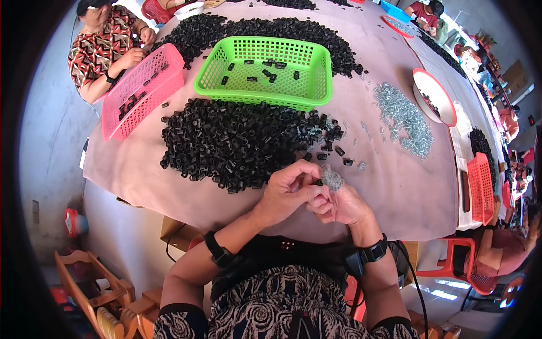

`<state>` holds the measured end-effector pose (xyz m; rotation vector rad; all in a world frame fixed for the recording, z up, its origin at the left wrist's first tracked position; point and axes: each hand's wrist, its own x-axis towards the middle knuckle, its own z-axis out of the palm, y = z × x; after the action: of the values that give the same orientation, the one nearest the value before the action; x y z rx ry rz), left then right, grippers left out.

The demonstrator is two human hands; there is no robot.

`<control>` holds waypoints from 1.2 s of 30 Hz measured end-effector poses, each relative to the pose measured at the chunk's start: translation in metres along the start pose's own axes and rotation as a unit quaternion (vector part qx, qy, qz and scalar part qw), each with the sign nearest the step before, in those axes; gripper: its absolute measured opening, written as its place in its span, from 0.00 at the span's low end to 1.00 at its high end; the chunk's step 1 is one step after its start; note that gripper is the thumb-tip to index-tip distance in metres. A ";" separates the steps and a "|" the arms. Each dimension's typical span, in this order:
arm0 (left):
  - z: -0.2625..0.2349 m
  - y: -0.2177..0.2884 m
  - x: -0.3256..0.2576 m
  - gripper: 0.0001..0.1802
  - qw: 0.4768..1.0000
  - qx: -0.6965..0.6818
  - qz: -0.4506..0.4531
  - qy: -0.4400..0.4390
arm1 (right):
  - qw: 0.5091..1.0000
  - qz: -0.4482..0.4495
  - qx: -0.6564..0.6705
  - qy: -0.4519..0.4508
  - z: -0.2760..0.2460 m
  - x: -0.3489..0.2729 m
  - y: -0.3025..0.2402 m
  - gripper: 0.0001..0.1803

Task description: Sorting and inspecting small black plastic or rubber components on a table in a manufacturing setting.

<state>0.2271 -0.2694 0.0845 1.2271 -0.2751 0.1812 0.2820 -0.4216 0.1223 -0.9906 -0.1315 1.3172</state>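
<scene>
Both my hands meet over the table edge, just in front of the heap of small black plastic parts [226, 144]. Between thumb and fingers, my left hand [282, 195] grips one small black plastic part [318, 182], mostly covered by the fingertips. Close against it, my right hand [347, 204] is closed with its fingers curled. At its thumb side is a grey, speckled lump [332, 178]; whether it is a finger wrap or something held cannot be made out. A few black parts and loose screws lie just beyond my hands.
A green basket [262, 99] with several black parts stands behind the heap. A pink basket [144, 93] is at the left, by a seated person [110, 48]. Silvery screws [403, 118] lie spread at the right, beside a red-rimmed white bowl [419, 85]. Other people work farther right.
</scene>
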 end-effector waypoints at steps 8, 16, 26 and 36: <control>0.002 0.003 -0.001 0.12 0.997 -0.040 -0.047 0.050 | 0.999 -0.002 0.025 0.035 0.000 0.008 0.006 0.24; -0.002 -0.005 -0.003 0.13 0.989 -0.105 -0.078 0.064 | 0.998 0.030 0.047 0.009 -0.002 0.011 0.004 0.23; 0.001 -0.004 -0.003 0.12 0.985 -0.111 -0.092 0.092 | 0.997 0.025 0.038 0.065 0.001 0.011 0.005 0.24; 0.001 0.000 -0.003 0.12 0.985 -0.115 -0.098 0.079 | 0.994 0.017 -0.034 0.101 0.003 0.011 0.010 0.29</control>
<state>0.2241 -0.2702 0.0840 0.9970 -0.0344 0.0719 0.2766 -0.4116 0.1127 -1.1824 -0.0064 1.2419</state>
